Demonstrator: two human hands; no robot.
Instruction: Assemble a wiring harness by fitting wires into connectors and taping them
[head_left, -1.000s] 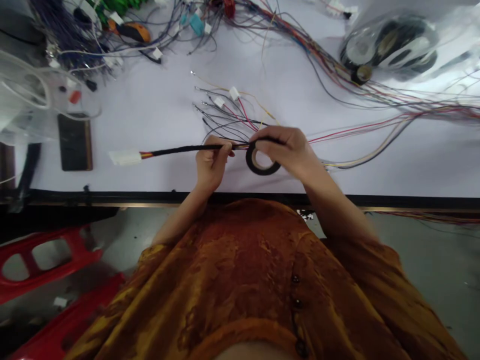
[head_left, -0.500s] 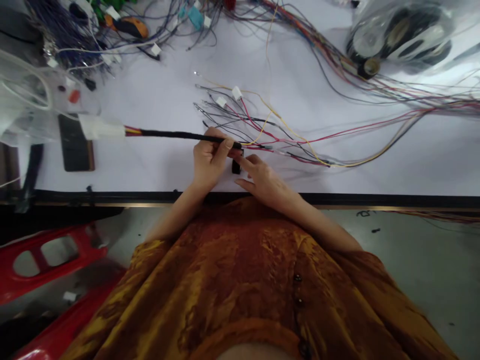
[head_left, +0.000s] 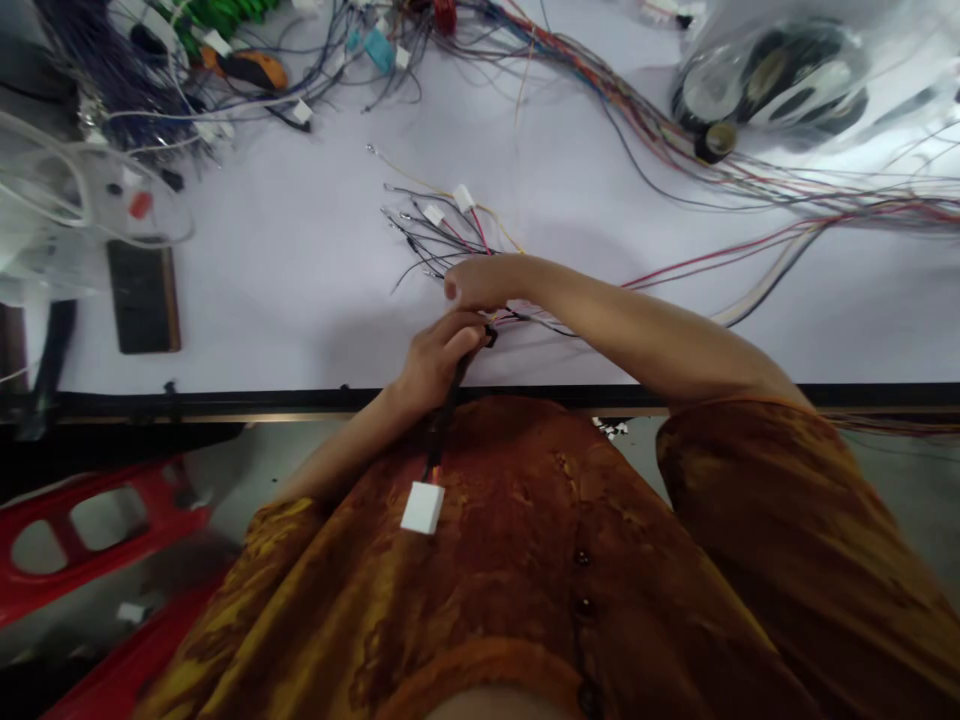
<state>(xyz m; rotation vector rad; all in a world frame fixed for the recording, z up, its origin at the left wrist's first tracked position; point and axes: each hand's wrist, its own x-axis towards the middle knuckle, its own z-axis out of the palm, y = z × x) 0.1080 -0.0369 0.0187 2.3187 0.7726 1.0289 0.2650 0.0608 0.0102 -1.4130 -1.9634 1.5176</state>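
Observation:
My left hand (head_left: 442, 355) is closed around a wire harness wrapped in black tape (head_left: 444, 412), gripping it near the end where loose wires come out. The harness now hangs toward my body, with its white connector (head_left: 422, 507) in front of my shirt. My right hand (head_left: 484, 282) is bent over the wires just above the left, its fingers curled; what they hold is hidden. Beyond it fan out thin black, red and yellow wires with metal terminals, along with two small white connectors (head_left: 463, 198). A small black piece (head_left: 490, 335) shows beside my left fingertips.
A phone (head_left: 144, 297) lies at the left of the white table. Behind are bundled dark blue wires (head_left: 105, 90) and an orange-black tool (head_left: 259, 70). Long wires (head_left: 637, 105) run to the right, past a bag with tape rolls (head_left: 772, 80). A red chair (head_left: 172, 500) stands lower left.
The taped harness has swung from pointing left to hanging toward my body. My right hand has moved up and across the wires, its arm now reaching over them.

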